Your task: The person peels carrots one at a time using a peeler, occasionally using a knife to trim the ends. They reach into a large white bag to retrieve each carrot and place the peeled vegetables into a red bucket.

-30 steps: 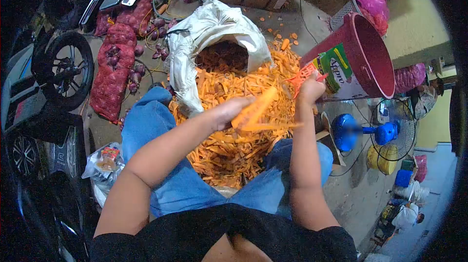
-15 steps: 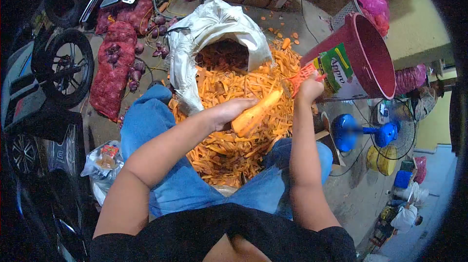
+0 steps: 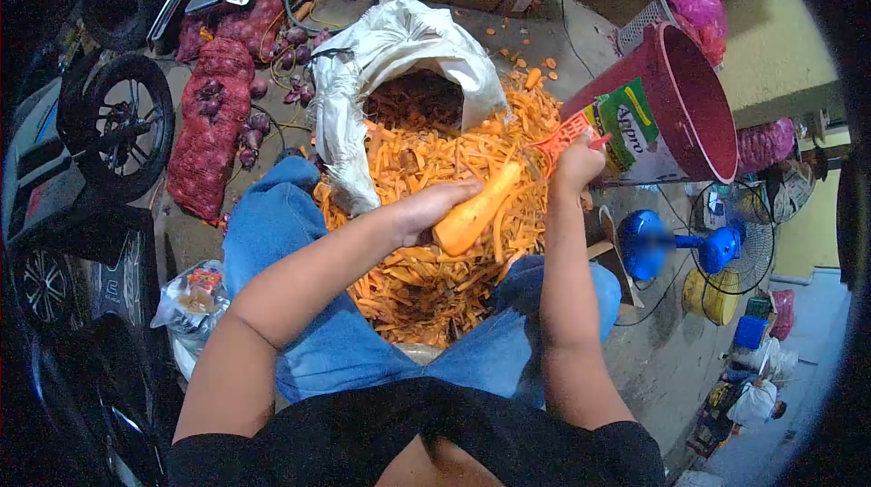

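A large, mostly bare orange carrot [image 3: 478, 216] lies slanted in my left hand [image 3: 439, 209], its thick end toward me and its tip pointing up and right. My right hand [image 3: 579, 163] is closed around the handle of an orange-red plastic peeler [image 3: 561, 141], whose head is right by the carrot's tip. Beneath both hands spreads a deep heap of carrot peelings [image 3: 408, 160], reaching down between my knees. Behind it, a white woven sack [image 3: 340, 138] gapes toward me with more orange and brown scraps inside.
A maroon bucket [image 3: 667, 97] with a green label leans at right, near my right hand. Red net bags of onions [image 3: 210, 129] lie at left with loose onions beside them. A blue fan [image 3: 643, 245] stands at right; a motorbike wheel [image 3: 122, 129] is far left.
The carrot has turned a little in my left hand and shows a smoother, brighter side. My right hand and the peeler have shifted only slightly near its tip.
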`<state>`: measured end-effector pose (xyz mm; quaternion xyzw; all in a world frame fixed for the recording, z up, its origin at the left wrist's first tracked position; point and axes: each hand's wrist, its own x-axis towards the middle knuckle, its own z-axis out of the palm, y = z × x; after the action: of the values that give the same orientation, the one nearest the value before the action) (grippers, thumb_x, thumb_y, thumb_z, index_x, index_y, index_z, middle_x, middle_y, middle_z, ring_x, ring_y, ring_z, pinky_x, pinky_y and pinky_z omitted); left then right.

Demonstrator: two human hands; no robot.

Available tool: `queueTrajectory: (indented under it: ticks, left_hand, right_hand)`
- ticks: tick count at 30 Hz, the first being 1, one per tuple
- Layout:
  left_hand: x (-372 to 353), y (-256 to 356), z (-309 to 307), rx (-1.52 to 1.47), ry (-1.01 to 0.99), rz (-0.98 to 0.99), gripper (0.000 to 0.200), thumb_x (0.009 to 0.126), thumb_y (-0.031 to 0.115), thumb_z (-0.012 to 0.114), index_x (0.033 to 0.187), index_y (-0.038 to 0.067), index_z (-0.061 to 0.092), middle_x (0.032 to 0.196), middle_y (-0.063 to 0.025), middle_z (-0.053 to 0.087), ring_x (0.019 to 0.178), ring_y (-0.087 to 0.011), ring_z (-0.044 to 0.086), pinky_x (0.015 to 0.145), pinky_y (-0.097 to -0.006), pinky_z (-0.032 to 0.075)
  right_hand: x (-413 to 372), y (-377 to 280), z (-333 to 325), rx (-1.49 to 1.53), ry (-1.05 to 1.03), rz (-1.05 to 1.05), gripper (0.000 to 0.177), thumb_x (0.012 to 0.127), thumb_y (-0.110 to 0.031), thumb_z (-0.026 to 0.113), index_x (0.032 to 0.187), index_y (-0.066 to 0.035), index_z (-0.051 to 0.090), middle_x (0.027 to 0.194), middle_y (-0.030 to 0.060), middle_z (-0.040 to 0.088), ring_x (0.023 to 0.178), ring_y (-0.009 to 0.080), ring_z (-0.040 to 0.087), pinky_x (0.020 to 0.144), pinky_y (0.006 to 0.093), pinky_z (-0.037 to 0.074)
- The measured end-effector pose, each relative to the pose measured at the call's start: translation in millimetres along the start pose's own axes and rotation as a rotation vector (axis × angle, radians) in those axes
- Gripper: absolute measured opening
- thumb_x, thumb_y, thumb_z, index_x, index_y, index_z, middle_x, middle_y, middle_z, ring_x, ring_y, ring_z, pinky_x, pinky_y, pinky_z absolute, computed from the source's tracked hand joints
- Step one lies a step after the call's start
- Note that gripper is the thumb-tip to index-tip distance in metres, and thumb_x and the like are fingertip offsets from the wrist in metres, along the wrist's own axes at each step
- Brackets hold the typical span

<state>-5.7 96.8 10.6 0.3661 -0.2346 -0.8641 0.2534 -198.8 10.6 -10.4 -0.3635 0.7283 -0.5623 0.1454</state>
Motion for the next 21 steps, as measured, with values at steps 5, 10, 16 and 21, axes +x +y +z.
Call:
queueTrajectory:
  ticks: [5,10,16,21]
  left_hand:
    - [17.7,3.0,-19.8,-0.219,0.125,-0.024,0.034,0.085,0.033,0.025,0.095,0.006,0.044,0.073,-0.0064,0.053,0.058,-0.0155,0.054,0.052,-0.0289,0.047]
    - [9.0,-1.0,-4.9,-0.036,0.152,0.045,0.031,0.085,0.028,0.025,0.094,0.006,0.046,0.078,-0.0050,0.054,0.058,-0.0147,0.054,0.053,-0.0247,0.046]
    - [15.5,-10.8,-13.1,0.089,0.066,0.071,0.033,0.085,0.029,0.028,0.102,0.005,0.044,0.093,-0.0081,0.053,0.076,-0.0177,0.055,0.066,-0.0307,0.045]
    - [15.1,1.9,-18.0,-0.228,0.147,0.037,0.037,0.085,0.031,0.027,0.105,0.006,0.045,0.093,-0.0068,0.055,0.082,-0.0164,0.055,0.070,-0.0304,0.046]
  right_hand:
    - [-66.8,-49.8,1.9,0.279,-0.336,-0.193,0.016,0.079,-0.015,0.047,0.077,0.001,0.047,0.068,0.0058,0.052,0.059,0.0131,0.046,0.058,0.0278,0.038]
    - [-73.9,-23.6,16.3,0.124,-0.374,-0.152,0.022,0.080,-0.018,0.045,0.072,0.002,0.049,0.065,0.0074,0.053,0.058,0.0125,0.046,0.055,0.0291,0.038]
    - [-9.1,4.2,10.3,0.080,-0.007,0.071,0.024,0.079,-0.018,0.047,0.066,0.002,0.051,0.059,0.0068,0.053,0.051,0.0152,0.047,0.049,0.0311,0.038]
    - [-90.3,-45.5,8.9,0.359,-0.386,-0.030,0.018,0.079,-0.018,0.048,0.078,0.000,0.049,0.065,0.0002,0.047,0.056,0.0086,0.043,0.051,0.0239,0.036]
